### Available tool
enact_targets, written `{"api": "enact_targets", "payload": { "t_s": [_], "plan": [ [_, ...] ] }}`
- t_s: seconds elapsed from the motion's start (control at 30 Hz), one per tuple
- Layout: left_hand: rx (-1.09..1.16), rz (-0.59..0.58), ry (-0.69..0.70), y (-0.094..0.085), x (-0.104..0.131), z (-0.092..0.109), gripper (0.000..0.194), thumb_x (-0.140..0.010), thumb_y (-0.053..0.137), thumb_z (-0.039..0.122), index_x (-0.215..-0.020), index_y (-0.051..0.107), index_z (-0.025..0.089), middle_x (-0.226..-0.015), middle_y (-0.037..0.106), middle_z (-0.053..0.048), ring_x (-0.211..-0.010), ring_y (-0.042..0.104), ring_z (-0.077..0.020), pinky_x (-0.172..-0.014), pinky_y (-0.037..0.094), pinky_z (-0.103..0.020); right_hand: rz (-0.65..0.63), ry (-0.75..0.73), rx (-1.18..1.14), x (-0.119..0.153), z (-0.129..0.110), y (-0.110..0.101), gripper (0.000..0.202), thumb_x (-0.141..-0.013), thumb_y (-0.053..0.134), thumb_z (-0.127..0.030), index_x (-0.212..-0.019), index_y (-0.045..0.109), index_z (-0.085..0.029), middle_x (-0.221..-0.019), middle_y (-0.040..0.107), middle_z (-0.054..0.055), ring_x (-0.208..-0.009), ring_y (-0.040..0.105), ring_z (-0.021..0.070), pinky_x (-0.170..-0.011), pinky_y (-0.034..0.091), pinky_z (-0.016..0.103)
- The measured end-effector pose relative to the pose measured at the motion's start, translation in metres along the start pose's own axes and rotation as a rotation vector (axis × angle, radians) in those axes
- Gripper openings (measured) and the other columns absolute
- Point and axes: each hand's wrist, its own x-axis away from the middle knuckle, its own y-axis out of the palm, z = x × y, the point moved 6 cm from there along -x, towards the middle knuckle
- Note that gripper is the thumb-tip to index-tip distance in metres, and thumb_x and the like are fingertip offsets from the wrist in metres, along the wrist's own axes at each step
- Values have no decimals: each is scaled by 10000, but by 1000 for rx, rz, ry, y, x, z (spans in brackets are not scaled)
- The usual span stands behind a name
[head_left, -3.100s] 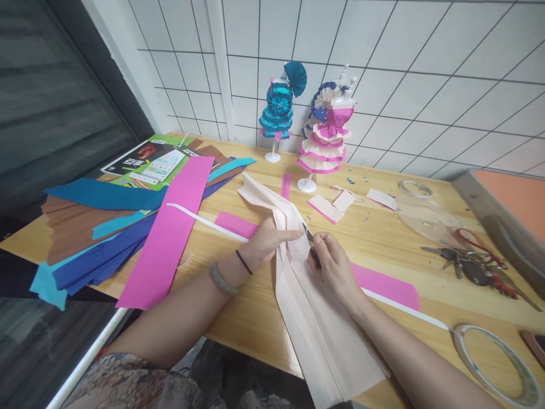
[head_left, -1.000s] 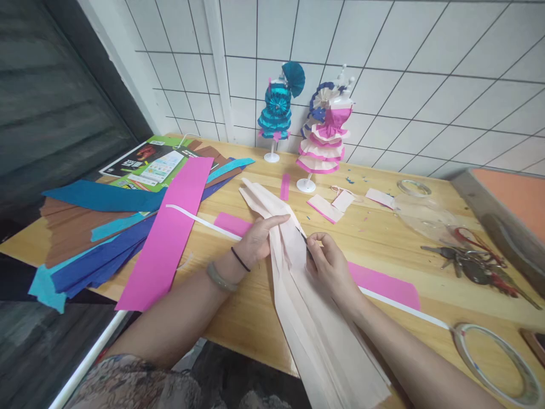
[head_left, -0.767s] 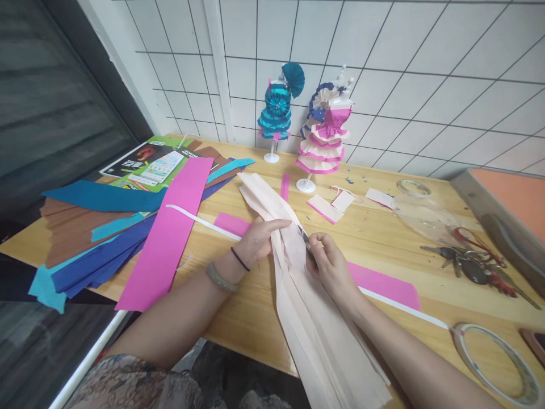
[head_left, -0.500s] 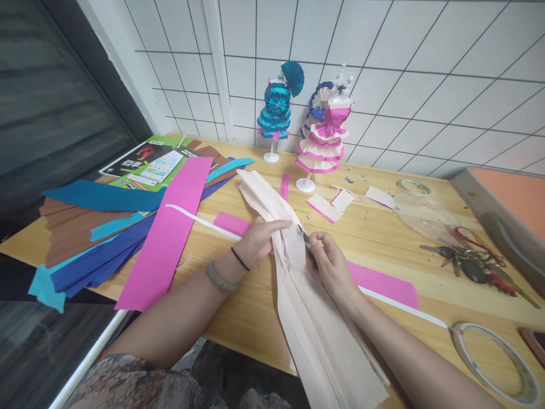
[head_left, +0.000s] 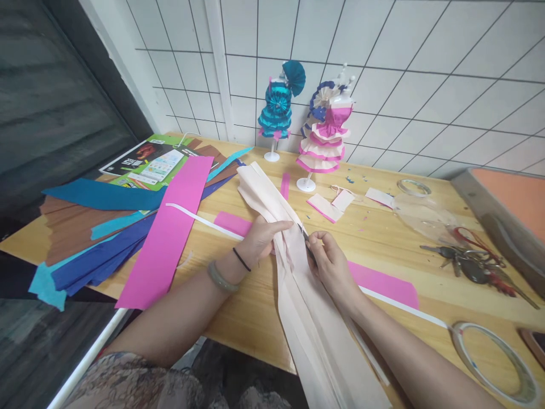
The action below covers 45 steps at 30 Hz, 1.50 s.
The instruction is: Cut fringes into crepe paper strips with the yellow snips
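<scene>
A long, folded length of cream crepe paper runs from mid-table down over the front edge. My left hand grips its left side, thumb on top and fingers underneath. At its right edge, my right hand is closed around small dark scissors, whose blades meet the paper near my left thumb. My right fingers partly cover the handles. Beneath the cream paper lies a pink strip with white double-sided tape along it, leading to a tape roll.
Pink paper lies over blue, brown and teal sheets at left. Behind stand a teal paper-dressed form and a pink-and-cream one. Keys, cream scraps and an orange-topped box are at right.
The scissor blades have shifted slightly at the paper's right edge, and the paper's far end has moved a little. Both hands stay in nearly the same place.
</scene>
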Motion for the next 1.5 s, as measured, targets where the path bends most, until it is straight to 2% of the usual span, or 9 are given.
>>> {"api": "enact_targets", "payload": {
  "t_s": [0.23,0.5,0.8,1.23,1.5],
  "plan": [
    [-22,-22,30,9,4,0,224,-574,719,140,-773,618,119,-722,655,-29,-664,620,-158,-689,502,-309,28,-6,31,-1,3,-2,278,-863,367,-511,-847,409,-237,-475,353,-86,-413,303,89,-404,247,197],
    [12,36,93,3,3,3,244,-580,724,170,-796,618,130,-691,652,-11,-657,621,-162,-679,500,-315,22,-6,18,-2,2,-1,276,-848,395,-505,-834,396,-229,-519,424,-73,-400,319,85,-389,255,196],
    [4,28,88,5,4,3,281,-553,739,152,-808,625,121,-760,670,-42,-699,627,-185,-704,504,-341,11,9,-12,0,-2,0,285,-848,395,-513,-830,394,-229,-463,396,-91,-376,334,85,-391,275,191],
    [14,2,82,9,4,0,285,-551,737,139,-812,627,116,-748,664,-35,-698,619,-177,-700,493,-333,6,12,-7,1,-4,0,281,-860,365,-509,-853,390,-230,-451,412,-86,-359,343,88,-361,252,189],
    [112,-4,48,4,1,2,284,-613,726,271,-817,627,100,-774,660,-68,-708,625,-197,-717,492,-369,4,-27,151,2,-12,-2,276,-859,378,-496,-883,417,-223,-446,410,-77,-390,373,116,-401,278,216]
  ]
}}
